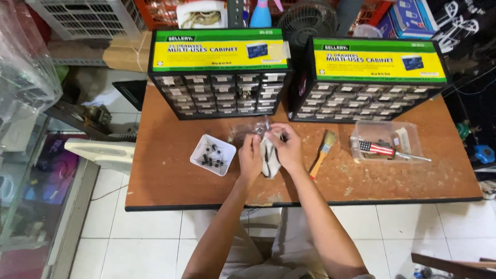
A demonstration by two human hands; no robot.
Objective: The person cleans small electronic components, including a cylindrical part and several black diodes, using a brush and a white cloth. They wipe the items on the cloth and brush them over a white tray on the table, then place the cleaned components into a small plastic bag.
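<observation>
Clear plastic bag (pixel 257 128) pinched between left hand (pixel 250 156) and right hand (pixel 287 148) — above table (pixel 170 191).

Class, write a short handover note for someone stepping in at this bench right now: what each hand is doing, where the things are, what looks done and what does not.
Left hand: pinching the edge of a small clear plastic bag, with a white cloth beneath it.
Right hand: gripping the same bag from the other side, above the cloth.
White tray left of the hands holds small black parts.
Two drawer cabinets stand at the back of the table; all drawers look shut.
Brush lies right of the hands; a clear box holds a screwdriver.
Done: some parts are in the tray. Left: the bag is in hand; whether it is open cannot be told.
</observation>
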